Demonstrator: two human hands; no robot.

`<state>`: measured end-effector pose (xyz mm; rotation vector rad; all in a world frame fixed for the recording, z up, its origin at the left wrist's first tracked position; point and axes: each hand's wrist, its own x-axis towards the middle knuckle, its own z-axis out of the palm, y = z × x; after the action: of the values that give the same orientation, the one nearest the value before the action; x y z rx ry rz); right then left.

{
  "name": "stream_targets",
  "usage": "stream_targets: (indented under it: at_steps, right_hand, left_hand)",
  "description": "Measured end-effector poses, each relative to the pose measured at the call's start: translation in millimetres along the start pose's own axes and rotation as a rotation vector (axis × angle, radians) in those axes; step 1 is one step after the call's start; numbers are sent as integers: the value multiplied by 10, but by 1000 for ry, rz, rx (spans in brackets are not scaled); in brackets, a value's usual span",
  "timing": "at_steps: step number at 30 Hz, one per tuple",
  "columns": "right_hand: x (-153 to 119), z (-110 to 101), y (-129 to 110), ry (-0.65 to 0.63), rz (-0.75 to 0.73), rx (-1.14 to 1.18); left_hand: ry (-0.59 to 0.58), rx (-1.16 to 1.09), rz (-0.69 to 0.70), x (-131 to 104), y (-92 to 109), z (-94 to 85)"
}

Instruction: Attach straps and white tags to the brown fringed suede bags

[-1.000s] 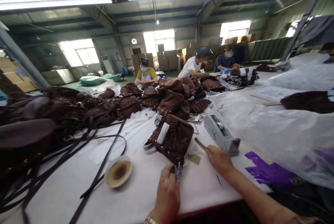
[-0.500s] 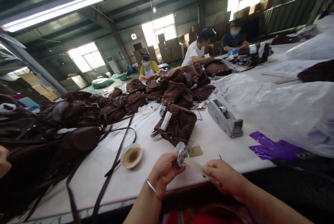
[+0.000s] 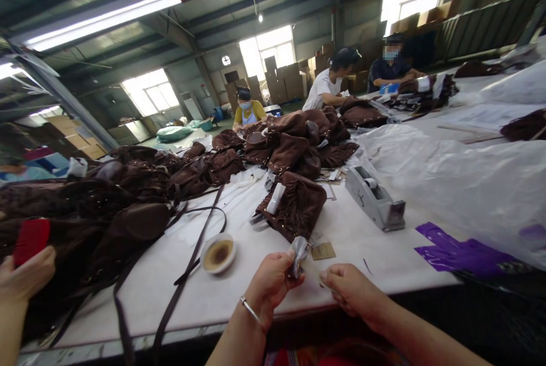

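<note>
My left hand [image 3: 273, 283], with a bangle at the wrist, grips a small bundle wrapped in clear plastic [image 3: 299, 253]; what is inside I cannot make out. From the bundle a pale translucent strip [image 3: 314, 270] runs to my right hand [image 3: 352, 289], whose thumb and fingers pinch its other end. Both hands are just above the near edge of the table. Right beyond the bundle lies a dark brown fringed bag [image 3: 298, 204], with a white wrapped piece [image 3: 276, 198] on it. A small tan card [image 3: 323, 250] rests beside the bundle.
On the white table [image 3: 273, 241] stand a bowl of brownish liquid [image 3: 218, 253] and a grey tape dispenser [image 3: 375, 198]. Brown bags [image 3: 290, 144] are heaped behind and left. Plastic sheeting [image 3: 460, 178] covers the right. At left, another person's hand [image 3: 32, 275] holds a red object [image 3: 32, 241].
My right hand has moved left, nearer my left hand, and the strip between them shows shorter. The other person's hand at left has come further into view with the red object.
</note>
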<state>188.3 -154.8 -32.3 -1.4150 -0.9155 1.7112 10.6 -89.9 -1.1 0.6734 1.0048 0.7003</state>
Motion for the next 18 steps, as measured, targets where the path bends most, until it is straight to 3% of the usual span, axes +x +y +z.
stream_targets:
  at_steps: [6, 11, 15, 18]
  right_hand:
    - [84, 144, -136, 16, -85, 31]
    - [242, 191, -156, -22, -10, 155]
    - [256, 202, -167, -99, 18, 365]
    - [215, 298, -203, -154, -4, 568]
  left_hand:
    - [47, 153, 76, 20, -79, 100]
    - [145, 345, 206, 61, -195, 80]
    - [268, 620, 322, 98, -222, 7]
    - [277, 789, 406, 98, -206, -5]
